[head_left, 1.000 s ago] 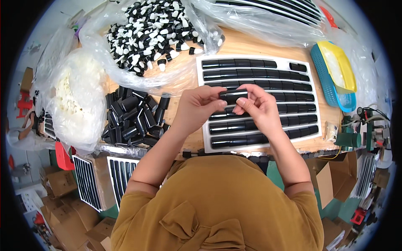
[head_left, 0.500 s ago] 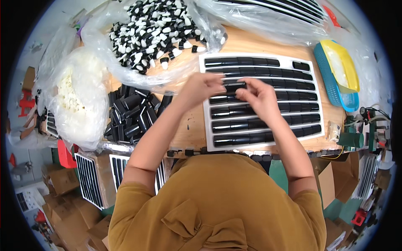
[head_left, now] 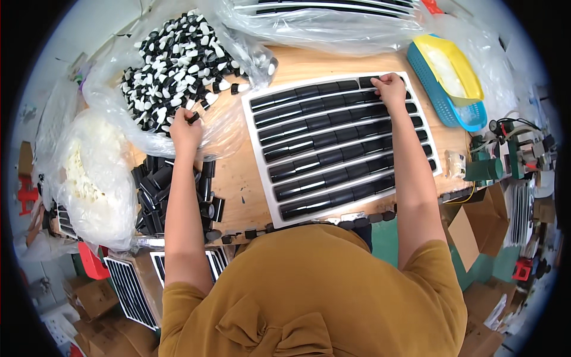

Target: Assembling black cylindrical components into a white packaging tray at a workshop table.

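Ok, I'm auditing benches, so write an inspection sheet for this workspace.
Surface: wooden table, dark mark.
Job's things: black tubes in rows on a white tray; loose tubes; heap of black-and-white pieces.
Clutter: clear bag with white contents, blue basket, yellow basket.
Left hand: pinches a small black piece by that heap.
Right hand: holds a tube at the tray's far row.
Cables: yellow cable at the table's right edge.
Surroundings: cardboard boxes, machine.

Mustard-brown top (head_left: 321,276) with short sleeves (head_left: 441,275) and a big bow (head_left: 272,333) in matching fabric
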Tool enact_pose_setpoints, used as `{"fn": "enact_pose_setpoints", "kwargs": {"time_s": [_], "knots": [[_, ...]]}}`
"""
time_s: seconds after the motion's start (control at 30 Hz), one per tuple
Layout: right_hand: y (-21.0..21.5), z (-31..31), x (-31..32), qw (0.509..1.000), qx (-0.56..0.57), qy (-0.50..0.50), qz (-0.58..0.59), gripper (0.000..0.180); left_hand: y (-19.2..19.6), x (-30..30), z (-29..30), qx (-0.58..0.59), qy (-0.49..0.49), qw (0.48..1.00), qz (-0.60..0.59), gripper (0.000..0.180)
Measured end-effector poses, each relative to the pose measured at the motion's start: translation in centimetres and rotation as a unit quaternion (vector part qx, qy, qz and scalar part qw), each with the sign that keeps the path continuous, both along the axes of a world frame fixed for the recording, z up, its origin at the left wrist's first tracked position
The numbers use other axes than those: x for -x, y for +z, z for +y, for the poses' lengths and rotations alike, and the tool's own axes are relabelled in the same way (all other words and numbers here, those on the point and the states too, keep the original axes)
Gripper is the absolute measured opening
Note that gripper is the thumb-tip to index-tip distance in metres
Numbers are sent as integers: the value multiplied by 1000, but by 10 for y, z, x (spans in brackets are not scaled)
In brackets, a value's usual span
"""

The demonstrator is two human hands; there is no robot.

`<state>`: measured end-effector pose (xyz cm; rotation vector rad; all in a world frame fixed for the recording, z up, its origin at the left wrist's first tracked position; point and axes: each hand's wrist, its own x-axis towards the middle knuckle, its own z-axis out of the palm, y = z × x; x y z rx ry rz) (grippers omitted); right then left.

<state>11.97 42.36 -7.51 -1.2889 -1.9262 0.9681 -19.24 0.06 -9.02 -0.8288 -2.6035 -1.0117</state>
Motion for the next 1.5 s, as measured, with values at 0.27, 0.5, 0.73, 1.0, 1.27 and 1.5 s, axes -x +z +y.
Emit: {"fn": "enact_pose_setpoints", "kwargs": {"time_s": [0.27,0.5,0.73,1.0,1.27,1.5], "knots": [[7,-11,6,961,-150,30,-229,26,56,-72,17,-341,-94,847,-397,21],[18,3,-4,949,-189,-80,-240,33,55,-115,24,-421,-169,660,-599,22],[-13,6,-8,882,-246,-124,-382,42,71,-149,45,-424,-215,587,-656,22],[7,-4,14,921,-107,-176,-330,56,78,-159,45,-402,-200,621,-642,21],[25,-4,16,907,-31,-222,-357,63,80,-167,41,-409,-205,637,-621,22],[7,-1,4,949,-156,-145,-231,51,89,-176,44,-411,-208,611,-644,24]]}}
